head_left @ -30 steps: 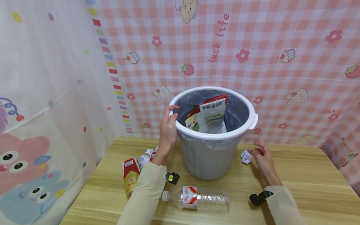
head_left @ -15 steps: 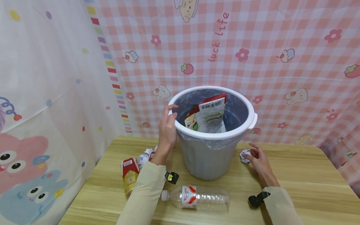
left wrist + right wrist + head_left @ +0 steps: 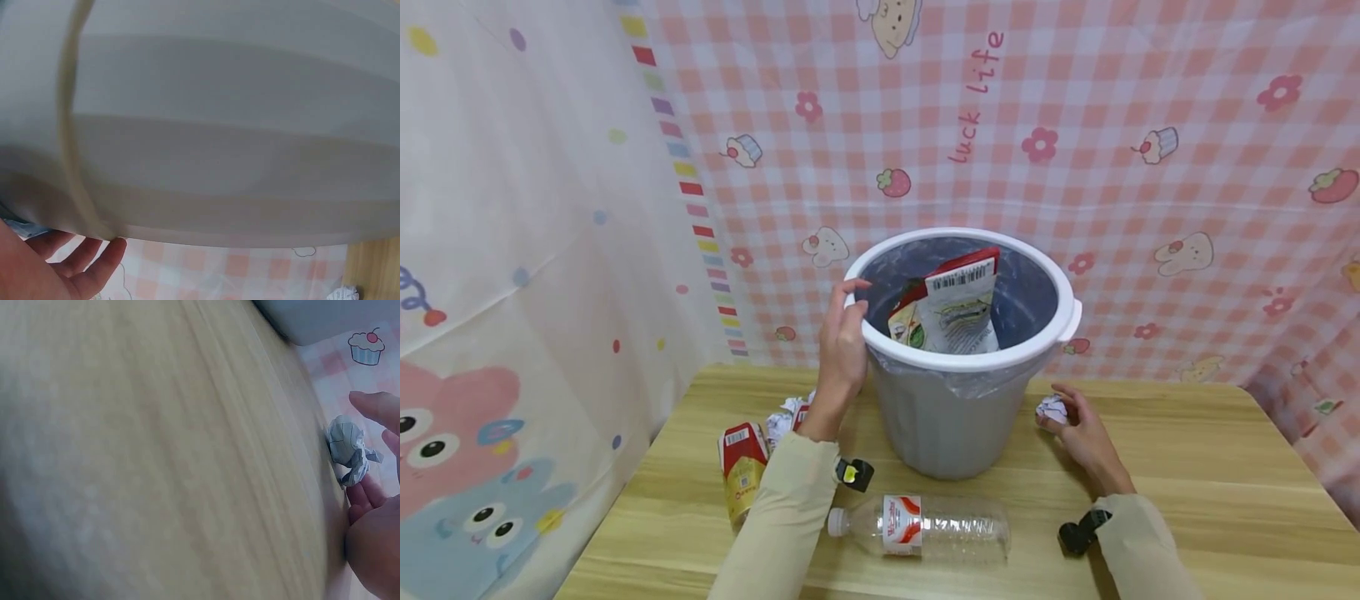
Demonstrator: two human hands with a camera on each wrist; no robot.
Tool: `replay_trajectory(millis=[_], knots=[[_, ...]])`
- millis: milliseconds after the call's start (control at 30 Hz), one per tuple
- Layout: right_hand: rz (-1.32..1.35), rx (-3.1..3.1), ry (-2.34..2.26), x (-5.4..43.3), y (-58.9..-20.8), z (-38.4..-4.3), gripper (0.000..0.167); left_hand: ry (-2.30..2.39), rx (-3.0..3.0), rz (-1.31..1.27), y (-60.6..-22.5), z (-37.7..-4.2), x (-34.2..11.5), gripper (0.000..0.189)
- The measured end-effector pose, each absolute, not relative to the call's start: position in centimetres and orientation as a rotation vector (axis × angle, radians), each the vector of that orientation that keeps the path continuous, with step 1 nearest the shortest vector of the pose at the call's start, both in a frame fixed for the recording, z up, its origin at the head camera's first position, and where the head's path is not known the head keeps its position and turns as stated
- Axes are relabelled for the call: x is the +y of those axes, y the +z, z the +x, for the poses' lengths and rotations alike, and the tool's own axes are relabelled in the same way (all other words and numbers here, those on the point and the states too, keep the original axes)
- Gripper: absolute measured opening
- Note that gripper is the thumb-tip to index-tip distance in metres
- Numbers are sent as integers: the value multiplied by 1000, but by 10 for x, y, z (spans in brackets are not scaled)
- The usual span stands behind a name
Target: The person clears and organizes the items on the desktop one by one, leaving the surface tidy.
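My left hand (image 3: 842, 346) grips the left rim of a grey trash can (image 3: 951, 425) with a white rim and a clear liner. In the left wrist view, the fingers (image 3: 94, 262) lie against its outer wall. Inside the can leans a red and white printed food packet (image 3: 962, 308). To its right, my right hand (image 3: 1088, 437) reaches around a crumpled paper ball (image 3: 1052, 408) on the table. The right wrist view shows fingers (image 3: 369, 494) at the ball (image 3: 347, 447), while the thumb (image 3: 378, 406) stands apart from it.
A clear plastic bottle (image 3: 955, 529) lies in front of the can. At the left, a red and gold drink carton (image 3: 743, 471) lies near more crumpled paper (image 3: 781, 423), partly behind the left arm. A checked curtain (image 3: 1150, 217) hangs behind the wooden table (image 3: 1210, 467).
My right hand has moved left and its fingers have come around the paper ball. The left hand keeps its hold on the can's rim. The head view has shifted slightly.
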State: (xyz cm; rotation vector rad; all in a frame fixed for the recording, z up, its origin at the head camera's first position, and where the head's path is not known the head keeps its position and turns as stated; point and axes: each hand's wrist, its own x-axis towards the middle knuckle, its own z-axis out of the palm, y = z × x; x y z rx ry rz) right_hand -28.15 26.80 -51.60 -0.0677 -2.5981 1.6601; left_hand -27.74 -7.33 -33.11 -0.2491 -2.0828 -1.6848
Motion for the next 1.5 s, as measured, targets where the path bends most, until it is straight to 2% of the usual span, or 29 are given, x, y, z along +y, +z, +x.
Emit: replay_trajectory(millis=[467, 1133, 1500], knots=[[36, -2604, 1512, 267, -522, -281, 56, -1667, -2070, -252, -330, -279, -70, 35], [-12, -2598, 1499, 267, -524, -283, 59, -1660, -2077, -233, -331, -278, -72, 35], [-58, -2576, 1459, 264, -527, -282, 55, -1671, -2043, -252, -332, -278, -72, 34]])
